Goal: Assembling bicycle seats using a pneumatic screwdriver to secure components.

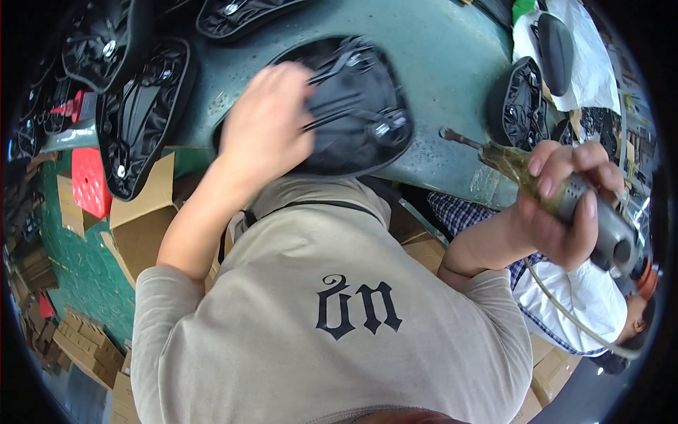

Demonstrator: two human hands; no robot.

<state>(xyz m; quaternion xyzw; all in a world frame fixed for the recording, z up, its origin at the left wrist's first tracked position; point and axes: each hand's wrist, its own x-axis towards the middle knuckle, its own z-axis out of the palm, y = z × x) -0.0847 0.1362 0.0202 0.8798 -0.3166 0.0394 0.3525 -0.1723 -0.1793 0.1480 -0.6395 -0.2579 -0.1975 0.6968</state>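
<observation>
A black saddle [346, 154] lies upside down on the table right in front of me, its dark metal rails and shiny bolt fittings facing up. Over its left side is my left hand [274, 116], smeared by motion. The fingers reach toward the rails, and whether they grip them is unclear. Out to the right, my right hand [565, 201] wraps around a grey power screwdriver [613, 237] held in the air. Tape covers its nose, and the bit [462, 138] points left toward the saddle, apart from it.
More upturned saddles stand at the left [145, 116], the far edge [244, 15] and the right [519, 102]. A red-tipped bottle [69, 107] is at far left. Below are a red stool [92, 182] and cardboard boxes [145, 237]. Another person [575, 304] sits close on my right.
</observation>
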